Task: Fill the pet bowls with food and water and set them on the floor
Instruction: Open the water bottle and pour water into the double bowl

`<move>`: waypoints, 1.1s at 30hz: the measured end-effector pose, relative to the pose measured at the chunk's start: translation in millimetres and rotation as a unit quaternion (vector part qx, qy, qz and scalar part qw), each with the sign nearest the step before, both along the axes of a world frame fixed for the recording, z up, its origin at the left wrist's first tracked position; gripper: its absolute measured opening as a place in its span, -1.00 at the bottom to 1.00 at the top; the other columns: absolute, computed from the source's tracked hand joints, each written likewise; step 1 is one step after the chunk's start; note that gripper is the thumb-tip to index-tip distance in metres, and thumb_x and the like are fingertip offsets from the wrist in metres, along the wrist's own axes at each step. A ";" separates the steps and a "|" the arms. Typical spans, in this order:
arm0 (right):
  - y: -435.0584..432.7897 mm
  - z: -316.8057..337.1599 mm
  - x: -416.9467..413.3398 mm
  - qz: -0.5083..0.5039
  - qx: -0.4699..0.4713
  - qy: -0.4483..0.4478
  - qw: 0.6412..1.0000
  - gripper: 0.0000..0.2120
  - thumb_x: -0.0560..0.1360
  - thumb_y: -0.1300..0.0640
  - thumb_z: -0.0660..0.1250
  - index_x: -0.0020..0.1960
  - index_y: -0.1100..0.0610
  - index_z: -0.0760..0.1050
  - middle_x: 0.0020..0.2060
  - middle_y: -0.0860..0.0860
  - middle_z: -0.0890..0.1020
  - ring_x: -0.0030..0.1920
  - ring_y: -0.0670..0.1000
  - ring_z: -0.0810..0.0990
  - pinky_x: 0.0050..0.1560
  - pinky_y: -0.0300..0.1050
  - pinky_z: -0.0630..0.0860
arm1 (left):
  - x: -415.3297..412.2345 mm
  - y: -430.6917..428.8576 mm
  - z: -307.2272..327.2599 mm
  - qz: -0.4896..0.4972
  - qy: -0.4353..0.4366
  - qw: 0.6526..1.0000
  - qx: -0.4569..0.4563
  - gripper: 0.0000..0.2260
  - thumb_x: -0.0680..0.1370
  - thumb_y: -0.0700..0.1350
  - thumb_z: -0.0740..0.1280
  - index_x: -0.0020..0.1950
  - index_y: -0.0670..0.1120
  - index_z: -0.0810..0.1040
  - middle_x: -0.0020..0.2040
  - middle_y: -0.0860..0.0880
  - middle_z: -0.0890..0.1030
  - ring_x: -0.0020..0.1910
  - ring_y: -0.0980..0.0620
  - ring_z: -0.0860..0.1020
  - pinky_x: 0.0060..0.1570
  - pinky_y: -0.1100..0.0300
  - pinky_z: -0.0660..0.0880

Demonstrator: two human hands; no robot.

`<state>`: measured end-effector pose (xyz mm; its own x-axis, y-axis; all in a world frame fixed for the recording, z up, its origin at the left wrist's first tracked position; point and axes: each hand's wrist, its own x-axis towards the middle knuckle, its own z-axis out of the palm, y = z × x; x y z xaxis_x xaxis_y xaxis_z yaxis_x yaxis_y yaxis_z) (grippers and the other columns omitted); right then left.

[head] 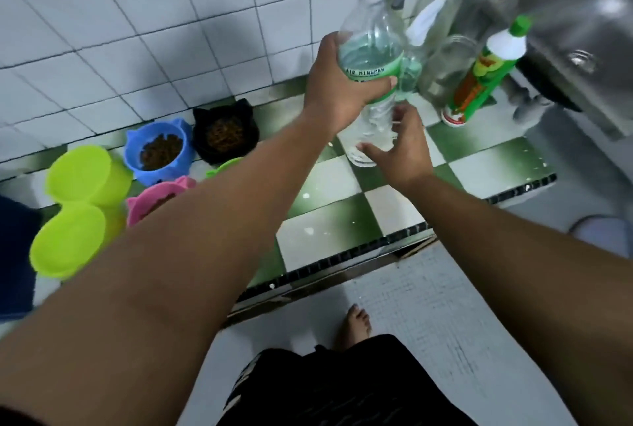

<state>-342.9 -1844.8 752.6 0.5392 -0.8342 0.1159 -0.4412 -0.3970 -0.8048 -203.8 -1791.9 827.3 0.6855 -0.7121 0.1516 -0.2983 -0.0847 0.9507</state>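
My left hand point(337, 83) grips a clear water bottle point(371, 48) with a green label, upright over the checkered counter point(329, 223). My right hand point(399, 148) is spread with relaxed fingers at the bottle's lower part, touching it. Against the wall stand a blue bowl point(157, 149) and a black bowl point(224, 134), both holding brown kibble. A pink bowl point(154, 199) and a green bowl's rim point(224, 165) show partly behind my left forearm. Two lime-green bowls point(85, 206) lie stacked at the far left.
A green and white squeeze bottle point(486, 72) and a glass jar point(445, 69) stand to the right of the water bottle. A steel sink point(582, 35) fills the upper right. Below the counter edge lies grey floor, with my bare foot point(354, 326) on it.
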 end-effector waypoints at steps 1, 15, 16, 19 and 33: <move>-9.8 -3.5 -9.3 0.009 0.011 0.008 1.000 -0.34 0.38 0.13 0.57 0.36 0.20 0.33 0.20 -0.01 0.47 0.16 0.00 0.50 0.19 -0.14 0.45 | -1.6 -9.5 -4.8 -0.022 -0.005 1.000 -0.001 -0.26 0.19 0.02 0.68 0.27 -0.05 0.44 0.10 0.08 0.61 0.09 0.11 0.64 0.16 0.10 0.59; -38.3 -61.7 -55.0 0.081 -0.027 0.277 0.957 -0.66 0.47 0.06 0.43 0.24 0.01 0.58 0.19 0.08 0.55 0.24 0.17 0.47 0.21 0.06 0.51 | 16.7 -63.3 -27.3 -0.217 -0.035 0.975 0.033 -0.17 0.26 -0.11 0.70 0.42 -0.17 0.35 0.26 -0.10 0.60 0.24 0.00 0.62 0.32 -0.04 0.55; -34.7 -62.0 -53.9 0.086 -0.034 0.268 0.959 -0.71 0.47 0.08 0.43 0.19 0.01 0.60 0.16 0.07 0.56 0.22 0.15 0.48 0.19 0.04 0.52 | 19.4 -63.0 -29.0 -0.220 -0.029 0.974 0.035 -0.17 0.26 -0.10 0.70 0.41 -0.17 0.36 0.27 -0.10 0.60 0.25 0.00 0.62 0.32 -0.04 0.55; -29.9 -63.7 -49.0 0.111 -0.055 0.259 0.958 -0.80 0.50 0.17 0.37 0.11 0.06 0.65 0.08 0.09 0.58 0.12 0.17 0.54 0.11 0.01 0.53 | 22.1 -61.3 -32.4 -0.231 -0.024 0.971 0.047 -0.15 0.26 -0.08 0.70 0.43 -0.13 0.35 0.29 -0.05 0.59 0.27 0.07 0.60 0.34 0.03 0.54; -13.9 -48.0 -53.1 -0.095 0.000 0.099 0.991 -0.78 0.52 0.21 0.38 0.15 0.17 0.66 0.04 0.10 0.62 -0.09 0.06 0.61 0.02 -0.09 0.59 | 11.9 -54.7 -33.5 -0.187 0.054 0.978 0.073 -0.18 0.25 -0.07 0.71 0.44 0.02 0.41 0.25 0.12 0.60 0.17 0.25 0.59 0.15 0.33 0.58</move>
